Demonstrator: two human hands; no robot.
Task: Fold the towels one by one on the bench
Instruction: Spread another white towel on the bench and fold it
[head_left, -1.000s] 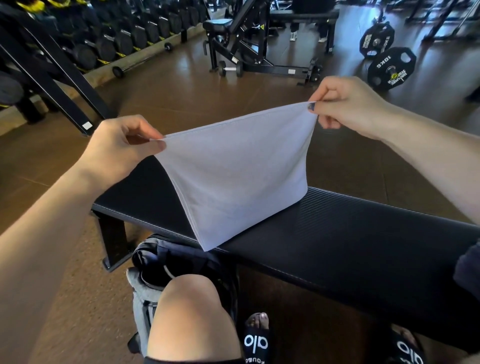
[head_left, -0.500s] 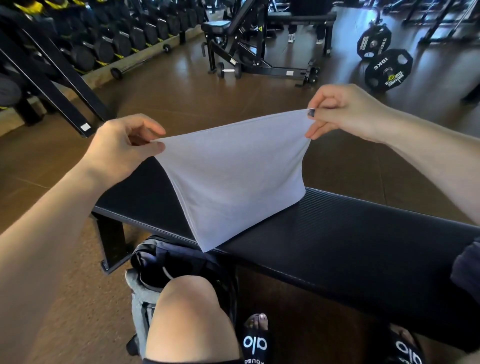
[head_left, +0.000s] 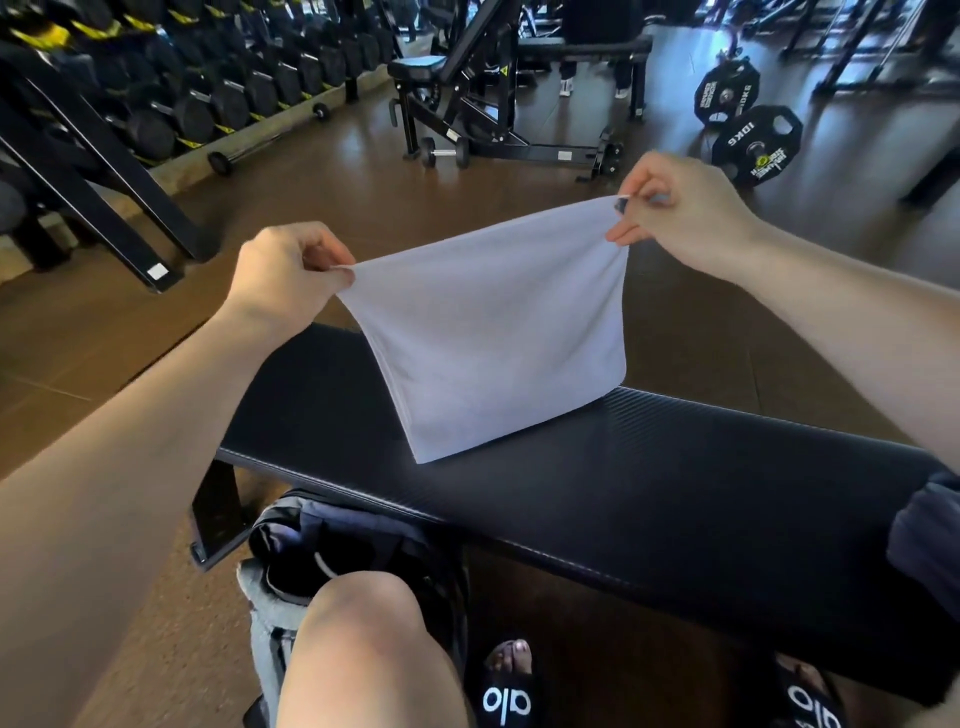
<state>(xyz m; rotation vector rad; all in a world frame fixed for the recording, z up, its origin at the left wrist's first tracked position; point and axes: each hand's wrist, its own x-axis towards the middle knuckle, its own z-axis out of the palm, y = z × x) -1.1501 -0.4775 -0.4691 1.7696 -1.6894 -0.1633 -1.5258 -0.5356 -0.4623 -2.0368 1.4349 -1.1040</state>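
Both hands pinch the towel (head_left: 493, 332) by its top corners: left hand (head_left: 283, 275) nearer, right hand (head_left: 685, 218) farther right. It hangs taut, its lower edge resting on the bench (head_left: 649, 467). A slipping pinch could let layers splay, or the overhanging near corner drag it onto the bag (head_left: 332, 535) below.

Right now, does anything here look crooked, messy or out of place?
Nothing much stands out. The white towel is pinched at its two top corners by the left hand and right hand, hanging evenly with its bottom edge on the black bench. Two weight plates lie loose on the floor behind.
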